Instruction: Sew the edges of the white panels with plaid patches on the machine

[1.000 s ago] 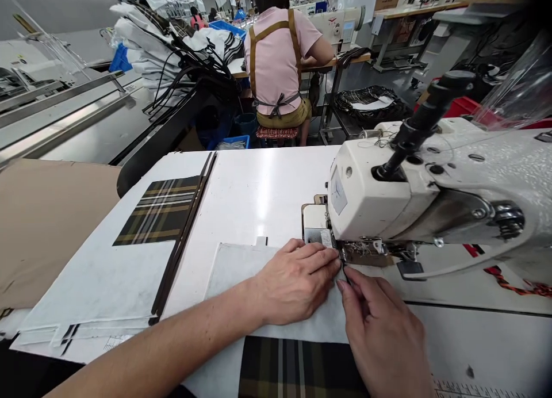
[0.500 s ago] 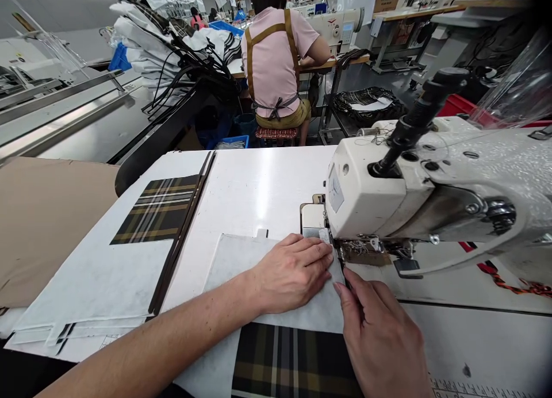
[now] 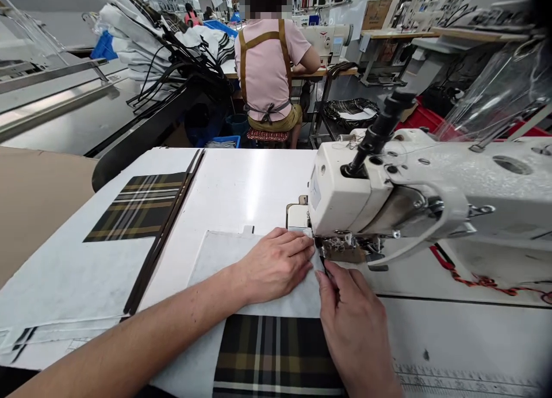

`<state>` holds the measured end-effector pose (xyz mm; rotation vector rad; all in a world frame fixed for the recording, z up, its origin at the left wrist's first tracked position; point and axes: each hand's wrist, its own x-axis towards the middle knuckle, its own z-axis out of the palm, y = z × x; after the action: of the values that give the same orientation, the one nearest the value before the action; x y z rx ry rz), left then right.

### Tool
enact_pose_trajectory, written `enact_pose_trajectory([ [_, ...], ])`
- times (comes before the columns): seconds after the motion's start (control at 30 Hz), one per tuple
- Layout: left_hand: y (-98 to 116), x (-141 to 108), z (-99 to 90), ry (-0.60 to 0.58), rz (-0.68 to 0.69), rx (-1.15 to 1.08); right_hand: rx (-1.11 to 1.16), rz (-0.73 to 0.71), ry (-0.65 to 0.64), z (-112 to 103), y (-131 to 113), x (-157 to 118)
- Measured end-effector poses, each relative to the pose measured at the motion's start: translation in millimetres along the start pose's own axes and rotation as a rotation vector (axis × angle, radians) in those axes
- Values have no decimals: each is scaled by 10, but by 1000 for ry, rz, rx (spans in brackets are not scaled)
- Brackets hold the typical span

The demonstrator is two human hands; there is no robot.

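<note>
My left hand point(image 3: 276, 266) lies flat, palm down, on a pale backing sheet point(image 3: 219, 260), its fingertips beside the presser-foot area of a white sewing machine point(image 3: 340, 185). At the sheet's right edge, my right hand point(image 3: 357, 323) pinches a narrow dark strip point(image 3: 323, 263) between thumb and forefinger, just in front of the needle area. The needle itself is hidden. Nearer me, a dark plaid fabric panel point(image 3: 267, 352) with olive bands and pale stripes joins the pale sheet. My right hand covers part of its right side.
Left on the white table point(image 3: 241, 179) lie pale pieces point(image 3: 99, 283) with a plaid patch point(image 3: 138, 205) and dark brown strips point(image 3: 159, 240). A printed ruler scale point(image 3: 457, 381) runs along the right front. Beyond the table a person point(image 3: 267, 70) sits at another machine beside piled white fabric point(image 3: 138, 47).
The whole view has shifted, so machine, table and hands appear farther left. Both hands keep nearly the same places on the fabric. More of the dark strip shows at my right fingertips.
</note>
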<state>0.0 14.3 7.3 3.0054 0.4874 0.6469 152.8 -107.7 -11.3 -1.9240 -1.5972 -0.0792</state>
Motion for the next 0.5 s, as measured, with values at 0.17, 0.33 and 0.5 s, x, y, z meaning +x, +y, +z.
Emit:
enact_pose_trajectory([
  [0.17, 23, 66, -5, -58, -43, -8, 21, 26, -47, -29, 8, 23],
  [0.33, 128, -348, -385, -217, -346, -11, 3, 34, -66, -34, 31, -44],
  [0.5, 489, -1330, -824, -124, -1130, 102, 16, 80, -91, -14, 28, -11],
])
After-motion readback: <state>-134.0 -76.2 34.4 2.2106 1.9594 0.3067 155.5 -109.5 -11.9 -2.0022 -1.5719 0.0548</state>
